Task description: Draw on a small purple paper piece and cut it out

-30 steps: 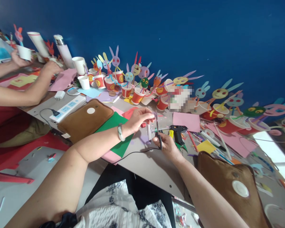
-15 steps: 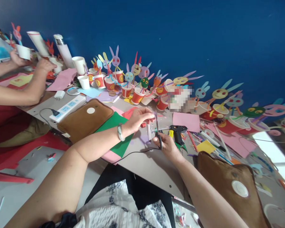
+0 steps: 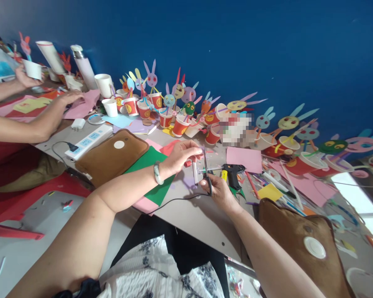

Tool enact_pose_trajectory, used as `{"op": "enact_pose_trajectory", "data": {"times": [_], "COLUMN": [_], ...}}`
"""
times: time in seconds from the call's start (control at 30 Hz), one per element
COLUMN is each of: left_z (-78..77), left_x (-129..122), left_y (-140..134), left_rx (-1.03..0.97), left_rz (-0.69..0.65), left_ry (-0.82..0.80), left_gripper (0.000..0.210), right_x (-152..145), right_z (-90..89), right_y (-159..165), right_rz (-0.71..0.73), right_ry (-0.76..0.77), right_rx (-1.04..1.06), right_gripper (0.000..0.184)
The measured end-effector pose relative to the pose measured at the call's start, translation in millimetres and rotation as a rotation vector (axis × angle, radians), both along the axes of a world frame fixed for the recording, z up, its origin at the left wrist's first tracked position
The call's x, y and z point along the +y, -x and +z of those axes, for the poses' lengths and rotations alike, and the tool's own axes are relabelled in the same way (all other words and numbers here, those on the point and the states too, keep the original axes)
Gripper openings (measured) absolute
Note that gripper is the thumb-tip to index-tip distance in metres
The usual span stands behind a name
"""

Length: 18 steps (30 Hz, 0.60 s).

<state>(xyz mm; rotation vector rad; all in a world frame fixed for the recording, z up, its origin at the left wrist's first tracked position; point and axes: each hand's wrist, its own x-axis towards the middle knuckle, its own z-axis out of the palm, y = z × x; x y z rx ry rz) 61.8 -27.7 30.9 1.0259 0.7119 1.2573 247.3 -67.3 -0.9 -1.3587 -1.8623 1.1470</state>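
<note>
While the scissors [image 3: 209, 182] look mid-job, can't tell how much cutting is left; plenty of paper rabbits [image 3: 168, 100] already stand behind them. Right hand [image 3: 220, 192] has its fingers curled around the scissors' handles, and the left hand's [image 3: 182, 157] fingertips pinch together just beside the blades, seemingly on a tiny purplish scrap [image 3: 203, 150]. Glue gun's [image 3: 233, 176] right of the scissors.

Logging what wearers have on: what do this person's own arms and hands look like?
The left hand and right hand are ungloved; no sleeve covers either forearm. A pale, mottled greyish bangle circles the left wrist; none shows on the right.
</note>
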Motion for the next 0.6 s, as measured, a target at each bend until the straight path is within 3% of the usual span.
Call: {"op": "enact_pose_trajectory", "data": {"times": [0.3, 0.6], "left_z": [-1.0, -14.4], "left_x": [1, 5], "left_y": [0, -3], "left_rx": [0.008, 0.017], "left_rz": [-0.002, -0.054], "left_ry": [0.006, -0.014], "left_gripper": [0.026, 0.028], "right_x": [1, 3], "right_z": [-1.4, -4.2], "right_y": [-1, -1], "right_rz": [-0.011, -0.009], "right_ry": [0.017, 0.000], "right_rx": [-0.009, -0.002], "right_gripper": [0.067, 0.066]}}
